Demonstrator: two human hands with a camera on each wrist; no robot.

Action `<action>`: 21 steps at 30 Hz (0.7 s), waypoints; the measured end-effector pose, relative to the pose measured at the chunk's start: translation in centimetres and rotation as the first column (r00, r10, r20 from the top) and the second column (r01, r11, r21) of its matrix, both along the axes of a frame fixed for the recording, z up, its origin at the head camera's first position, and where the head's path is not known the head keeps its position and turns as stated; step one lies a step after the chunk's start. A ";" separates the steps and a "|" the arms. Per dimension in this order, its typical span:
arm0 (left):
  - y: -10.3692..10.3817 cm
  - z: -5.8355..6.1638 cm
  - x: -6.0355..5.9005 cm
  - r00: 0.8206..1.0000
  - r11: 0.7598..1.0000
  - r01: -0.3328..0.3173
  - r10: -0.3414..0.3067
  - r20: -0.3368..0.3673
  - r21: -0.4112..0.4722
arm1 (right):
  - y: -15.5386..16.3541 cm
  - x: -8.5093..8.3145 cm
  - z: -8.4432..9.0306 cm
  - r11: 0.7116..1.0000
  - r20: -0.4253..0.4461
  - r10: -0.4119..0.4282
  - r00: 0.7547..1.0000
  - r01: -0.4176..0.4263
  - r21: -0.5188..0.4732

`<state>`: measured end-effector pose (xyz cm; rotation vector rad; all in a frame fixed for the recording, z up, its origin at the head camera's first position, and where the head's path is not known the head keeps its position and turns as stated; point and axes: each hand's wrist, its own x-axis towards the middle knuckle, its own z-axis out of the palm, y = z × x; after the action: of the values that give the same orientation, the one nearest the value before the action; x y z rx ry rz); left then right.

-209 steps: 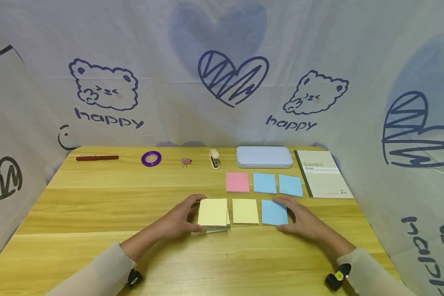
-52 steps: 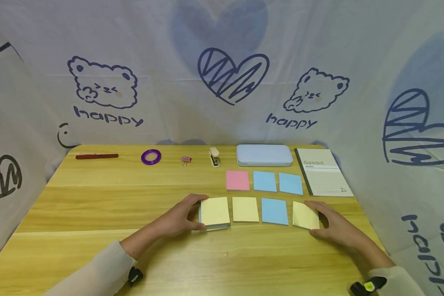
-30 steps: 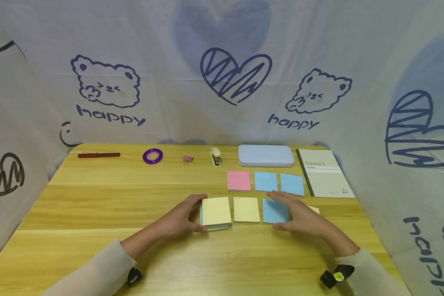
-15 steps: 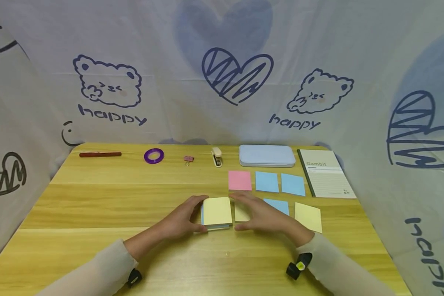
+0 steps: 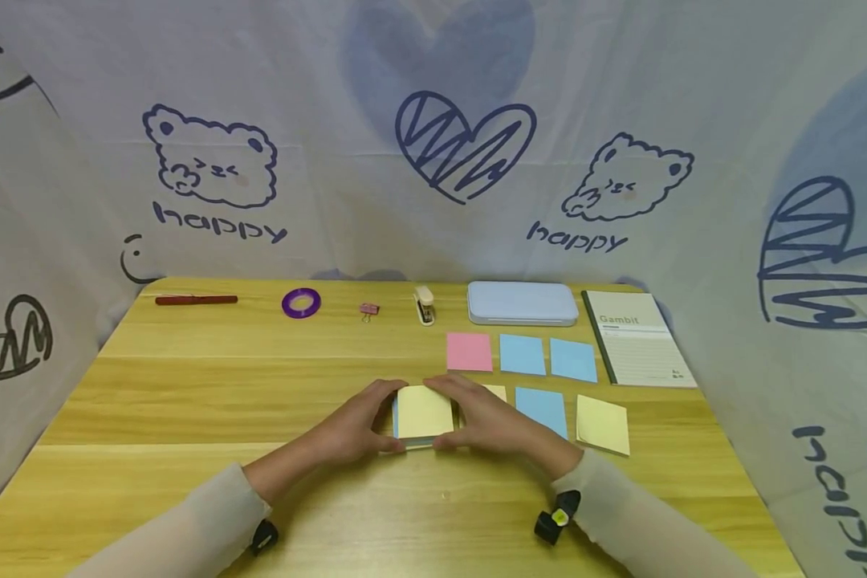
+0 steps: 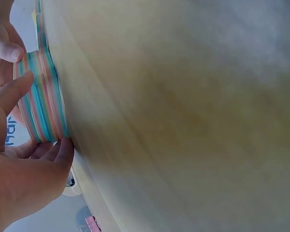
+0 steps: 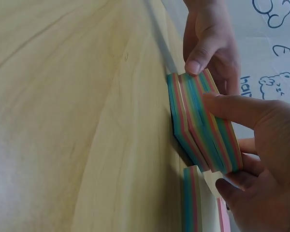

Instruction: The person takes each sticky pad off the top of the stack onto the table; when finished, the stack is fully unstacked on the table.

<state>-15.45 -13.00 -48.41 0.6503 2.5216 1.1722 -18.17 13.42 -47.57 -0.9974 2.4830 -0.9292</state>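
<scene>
1. A wooden bench [image 5: 188,385] stands inside a pale cloth backdrop [image 5: 433,96] printed with bears, hearts and the word "happy".
2. Along the bench's far edge lie a red pen [image 5: 196,300], a purple tape roll [image 5: 301,303], a pink binder clip [image 5: 368,310], a small stapler [image 5: 424,305], a pale blue case [image 5: 523,303] and a "Gambit" notebook [image 5: 639,339].
3. The multicoloured sticky-note stack [image 5: 422,414] sits near the middle of the bench, yellow sheet on top.
4. The left hand [image 5: 354,425] holds the stack's left side, its grip curled round the edge; the right hand [image 5: 491,419] pinches the right side, thumb and fingers closed on it.
5. One pink and two blue sheets lie in a row behind the stack; a blue sheet [image 5: 542,411] and a yellow sheet [image 5: 603,424] lie to its right.
6. Half a second earlier the right hand hovered beside the stack; 1.7 seconds ago it was at the far yellow sheet.
</scene>
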 end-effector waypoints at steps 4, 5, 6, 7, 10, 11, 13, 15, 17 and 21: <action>0.0 0.1 0.0 1.000 1.000 -0.004 0.004 0.003 -0.001 | -0.1 0.1 0.1 1.000 -0.009 -0.014 1.000 0.014 0.011; 0.0 0.1 0.0 1.000 1.000 -0.004 0.004 0.005 -0.001 | -0.1 0.1 0.1 1.000 -0.014 -0.018 1.000 0.018 0.012; 0.0 0.0 0.0 1.000 1.000 -0.003 0.003 0.004 -0.001 | 0.0 0.2 0.2 1.000 -0.018 -0.022 1.000 0.023 0.014; 0.0 0.0 -0.1 1.000 1.000 0.000 0.000 0.001 -0.002 | 0.1 0.3 0.2 0.999 -0.022 -0.029 0.999 0.030 0.014; 0.0 0.0 -0.1 1.000 1.000 0.007 -0.007 0.004 0.003 | 0.8 0.6 0.3 0.998 -0.032 -0.054 0.998 0.054 0.013; 0.0 0.0 -0.1 1.000 1.000 0.008 -0.008 0.008 0.004 | 1.1 0.8 0.4 0.998 -0.033 -0.063 0.997 0.063 0.013; 0.0 0.0 0.0 1.000 1.000 0.009 -0.009 0.013 0.003 | 1.9 1.2 0.4 0.997 -0.041 -0.076 0.996 0.076 0.016; 0.1 0.0 0.0 1.000 1.000 0.006 -0.006 0.018 0.003 | 2.8 1.7 0.4 0.996 -0.057 -0.086 0.995 0.087 0.023; 0.1 0.0 0.1 1.000 1.000 0.002 -0.002 0.017 0.000 | 3.8 2.3 0.3 0.995 -0.069 -0.092 0.993 0.094 0.022; 0.1 0.0 0.1 1.000 1.000 -0.004 0.004 0.005 0.000 | 5.8 3.8 -0.1 0.993 -0.075 -0.119 0.990 0.119 -0.002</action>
<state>-15.36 -12.94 -48.36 0.6420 2.5197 1.1734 -14.41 19.19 -47.67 -0.9083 2.6304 -0.9403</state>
